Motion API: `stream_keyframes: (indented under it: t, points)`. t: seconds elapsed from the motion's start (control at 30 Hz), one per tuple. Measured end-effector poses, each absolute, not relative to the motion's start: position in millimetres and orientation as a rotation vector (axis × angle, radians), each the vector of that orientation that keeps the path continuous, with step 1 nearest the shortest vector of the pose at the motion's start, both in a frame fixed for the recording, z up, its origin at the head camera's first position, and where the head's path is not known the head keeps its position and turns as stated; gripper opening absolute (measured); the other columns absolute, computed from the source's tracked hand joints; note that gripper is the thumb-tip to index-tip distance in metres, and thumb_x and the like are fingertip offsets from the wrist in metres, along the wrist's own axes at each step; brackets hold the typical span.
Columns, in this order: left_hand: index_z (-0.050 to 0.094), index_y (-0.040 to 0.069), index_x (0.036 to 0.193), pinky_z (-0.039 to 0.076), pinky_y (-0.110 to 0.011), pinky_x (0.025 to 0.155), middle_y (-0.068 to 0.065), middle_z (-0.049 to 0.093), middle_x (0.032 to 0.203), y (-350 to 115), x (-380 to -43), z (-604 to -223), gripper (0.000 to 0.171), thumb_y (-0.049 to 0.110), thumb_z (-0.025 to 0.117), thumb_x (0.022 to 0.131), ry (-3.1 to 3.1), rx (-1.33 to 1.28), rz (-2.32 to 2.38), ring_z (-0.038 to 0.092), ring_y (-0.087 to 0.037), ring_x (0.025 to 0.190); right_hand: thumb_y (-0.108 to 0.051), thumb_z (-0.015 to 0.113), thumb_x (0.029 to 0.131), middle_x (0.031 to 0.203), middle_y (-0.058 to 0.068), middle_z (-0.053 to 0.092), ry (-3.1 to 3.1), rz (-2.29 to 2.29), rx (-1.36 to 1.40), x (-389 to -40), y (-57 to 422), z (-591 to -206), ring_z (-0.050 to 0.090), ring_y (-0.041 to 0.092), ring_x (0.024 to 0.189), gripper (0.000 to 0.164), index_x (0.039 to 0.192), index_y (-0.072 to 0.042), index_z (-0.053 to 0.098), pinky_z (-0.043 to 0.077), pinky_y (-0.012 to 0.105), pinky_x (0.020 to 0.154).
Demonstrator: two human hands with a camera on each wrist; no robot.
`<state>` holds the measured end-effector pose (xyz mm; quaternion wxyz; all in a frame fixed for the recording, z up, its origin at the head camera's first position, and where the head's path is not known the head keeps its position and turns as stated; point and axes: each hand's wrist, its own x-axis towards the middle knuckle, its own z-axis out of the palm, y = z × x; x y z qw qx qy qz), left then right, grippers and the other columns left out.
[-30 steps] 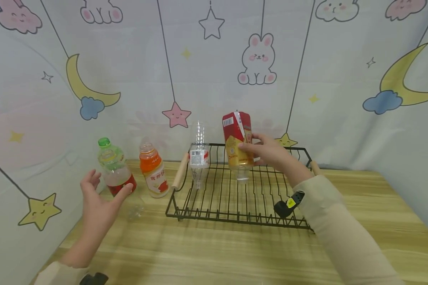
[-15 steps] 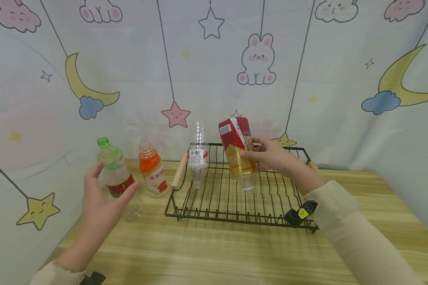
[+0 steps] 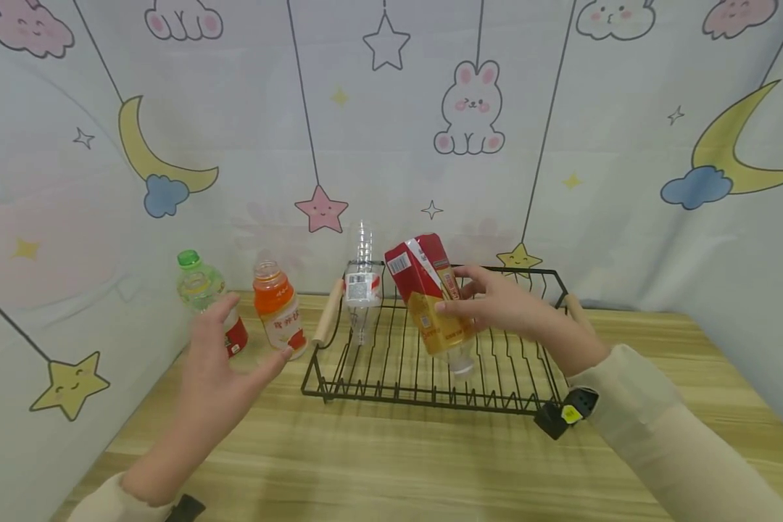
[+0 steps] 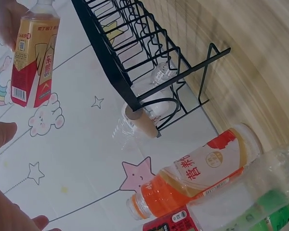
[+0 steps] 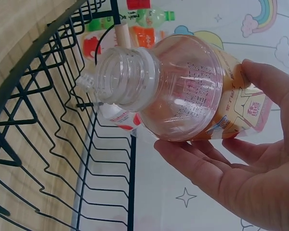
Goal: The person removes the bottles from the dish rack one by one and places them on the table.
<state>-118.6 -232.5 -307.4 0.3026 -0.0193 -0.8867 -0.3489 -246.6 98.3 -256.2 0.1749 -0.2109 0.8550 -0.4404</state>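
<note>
My right hand [image 3: 505,308] grips a red and gold bottle [image 3: 428,293] by its side, tilted with its capless neck pointing down over the black wire dish rack [image 3: 391,395]. In the right wrist view the open bottle mouth [image 5: 111,79] shows close to the rack's wires. My left hand [image 3: 225,377] is held up to the left of the rack, thumb and fingers spread, with nothing between them. Behind it stand an orange-labelled bottle [image 3: 280,308] and a clear bottle with a red label [image 3: 236,337], partly hidden by the fingers.
An upside-down clear bottle [image 3: 363,290] stands in the rack's left end. A green bottle [image 3: 188,261] is at the back left. The rack has wooden handles [image 3: 329,313] at its sides. A patterned curtain [image 3: 391,130] hangs behind the wooden table [image 3: 391,464].
The red and gold bottle has come lower and nearer, tilting more, with its neck swinging to the right. My left hand first hovered, then moved right, across in front of the bottles.
</note>
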Motion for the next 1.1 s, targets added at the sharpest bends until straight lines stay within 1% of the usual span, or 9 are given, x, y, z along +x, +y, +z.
stream_keyframes:
  t: [0.1,0.2,0.3,0.43,0.53,0.67,0.87,0.97,1.1]
  points:
    - [0.031,0.006,0.143,0.041,-0.058,0.093,-0.016,0.038,0.142,-228.6,-120.5,-307.5,0.087,0.013,0.083,0.074,-2.346,-0.132,-0.882,0.04,-0.034,0.121,-0.038,0.07,0.088,0.126,0.019,0.052,2.402,-1.245,-0.608,-243.0,99.8,-257.3,0.061,0.031,0.105,0.077,0.149,-0.013,0.03,0.057,0.042,0.08]
    - [0.033,0.005,0.143,0.044,-0.054,0.092,-0.014,0.038,0.142,-225.5,-121.3,-307.3,0.087,0.01,0.084,0.073,-2.338,-0.183,-0.875,0.04,-0.03,0.12,-0.036,0.069,0.089,0.124,0.018,0.054,2.393,-1.225,-0.647,-240.2,101.4,-258.8,0.061,0.03,0.103,0.072,0.147,-0.015,0.033,0.057,0.04,0.079]
    - [0.033,0.004,0.142,0.043,-0.057,0.095,-0.013,0.037,0.144,-223.3,-120.9,-307.3,0.086,0.009,0.084,0.073,-2.338,-0.211,-0.896,0.038,-0.031,0.126,-0.036,0.069,0.088,0.122,0.016,0.054,2.399,-1.196,-0.666,-236.5,102.6,-260.0,0.061,0.029,0.101,0.069,0.145,-0.016,0.036,0.057,0.039,0.079]
    - [0.033,0.004,0.142,0.037,-0.064,0.099,-0.015,0.036,0.145,-221.2,-120.2,-308.0,0.087,0.011,0.084,0.072,-2.361,-0.228,-0.913,0.036,-0.036,0.13,-0.036,0.07,0.088,0.123,0.016,0.054,2.404,-1.164,-0.676,-231.0,103.1,-261.3,0.06,0.028,0.101,0.071,0.146,-0.015,0.035,0.056,0.037,0.078]
    - [0.033,0.006,0.142,0.033,-0.066,0.1,-0.016,0.036,0.146,-218.7,-119.2,-308.6,0.087,0.014,0.085,0.073,-2.39,-0.228,-0.906,0.035,-0.037,0.132,-0.036,0.07,0.087,0.122,0.016,0.054,2.407,-1.141,-0.695,-227.0,102.9,-261.9,0.06,0.028,0.102,0.072,0.146,-0.014,0.035,0.056,0.037,0.078]
    - [0.036,0.007,0.142,0.033,-0.066,0.101,-0.015,0.035,0.148,-213.0,-117.0,-309.6,0.086,0.018,0.085,0.072,-2.418,-0.243,-0.874,0.033,-0.037,0.135,-0.037,0.071,0.086,0.119,0.014,0.056,2.419,-1.102,-0.709,-222.0,102.1,-263.2,0.06,0.026,0.1,0.073,0.146,-0.014,0.037,0.056,0.037,0.078]
    - [0.038,0.008,0.142,0.037,-0.065,0.099,-0.012,0.036,0.149,-203.9,-113.8,-312.6,0.087,0.017,0.087,0.07,-2.434,-0.305,-0.833,0.036,-0.036,0.134,-0.04,0.071,0.084,0.114,0.011,0.057,2.416,-1.048,-0.716,-216.5,101.1,-266.9,0.06,0.024,0.097,0.074,0.145,-0.016,0.038,0.055,0.035,0.078]
    - [0.04,0.006,0.14,0.04,-0.063,0.098,-0.01,0.036,0.149,-200.1,-112.9,-314.0,0.086,0.018,0.087,0.07,-2.433,-0.342,-0.802,0.038,-0.035,0.133,-0.04,0.072,0.084,0.113,0.01,0.057,2.412,-1.026,-0.748,-213.5,100.1,-268.1,0.059,0.024,0.097,0.074,0.145,-0.015,0.039,0.054,0.035,0.078]
    - [0.043,0.004,0.137,0.04,-0.062,0.099,-0.01,0.036,0.15,-195.1,-112.5,-316.3,0.084,0.021,0.089,0.068,-2.431,-0.38,-0.785,0.036,-0.034,0.135,-0.04,0.073,0.082,0.111,0.008,0.056,2.408,-1.0,-0.75,-209.6,98.9,-270.2,0.058,0.022,0.095,0.074,0.145,-0.017,0.041,0.054,0.034,0.077]
